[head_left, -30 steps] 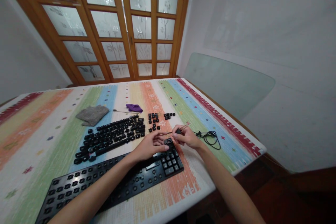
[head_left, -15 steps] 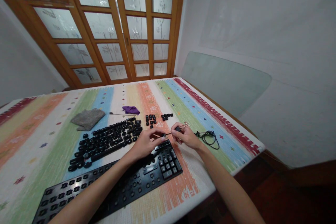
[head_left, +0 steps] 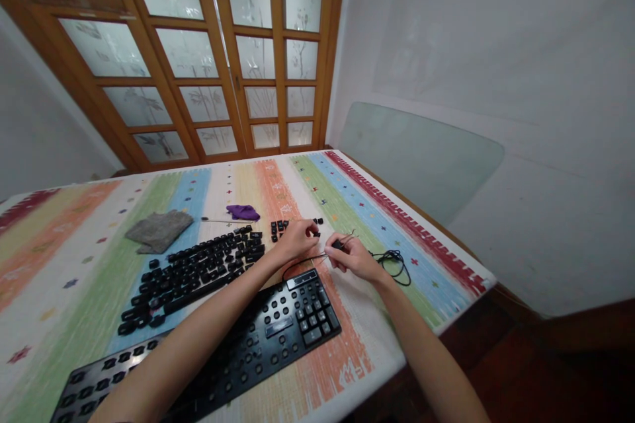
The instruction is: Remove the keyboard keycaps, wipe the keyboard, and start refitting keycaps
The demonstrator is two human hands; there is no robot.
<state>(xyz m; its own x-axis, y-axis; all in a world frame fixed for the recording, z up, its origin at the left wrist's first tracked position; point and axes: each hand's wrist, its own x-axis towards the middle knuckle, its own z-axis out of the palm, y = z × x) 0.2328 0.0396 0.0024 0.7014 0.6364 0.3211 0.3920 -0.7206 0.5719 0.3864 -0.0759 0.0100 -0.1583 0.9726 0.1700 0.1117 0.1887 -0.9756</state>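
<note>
My left hand (head_left: 297, 238) is over the small group of loose keycaps (head_left: 276, 230), thumb and forefinger closed on a black keycap (head_left: 316, 234). Its wrist hides some of that group. My right hand (head_left: 351, 258) grips a wire keycap puller (head_left: 338, 244) with a black body; thin metal wires stick out past the fingers. Below both hands lies the black keyboard (head_left: 278, 327), most of its switches bare. Keycaps remain seated on its number pad at the right end. My left forearm covers part of the board.
Many loose keycaps (head_left: 208, 271) lie in rows behind the keyboard. A grey cloth (head_left: 159, 230), a purple cloth (head_left: 243, 212) and a thin brush-like stick (head_left: 223, 220) are farther back. A coiled black cable (head_left: 394, 266) rests right of my right hand, on the striped tablecloth (head_left: 317, 175).
My left hand has moved away from the puller's tip, up and right to the small keycap group, carrying a keycap. The right hand stays nearly in place with the puller. The view has shifted slightly.
</note>
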